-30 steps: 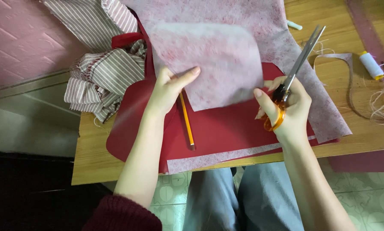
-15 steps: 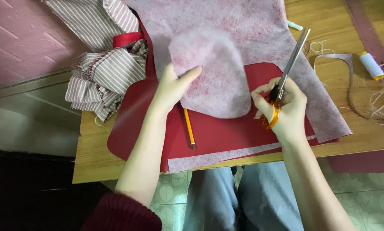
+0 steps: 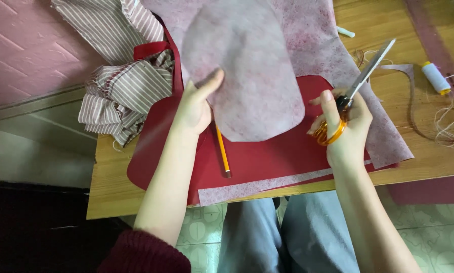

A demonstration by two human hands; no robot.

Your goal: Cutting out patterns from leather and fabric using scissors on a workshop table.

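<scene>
Cut piece of pale pink mottled fabric [image 3: 247, 81], rounded at its lower end, long axis running from top to bottom of the view, lifted over the red sheet [image 3: 267, 151]. Pinched at its left edge by the left of the two hands [image 3: 194, 108]. Wooden bench [image 3: 424, 162] beneath, carrying a larger pink fabric sheet [image 3: 313, 35] and striped cloth [image 3: 120, 91] at the left. Scissors [image 3: 356, 88] with orange handles gripped in the right hand [image 3: 346, 126], blades pointing up and right. Yellow pencil [image 3: 223, 154] lying lengthwise on the red sheet. White thread spool [image 3: 435, 77] at the far right.
</scene>
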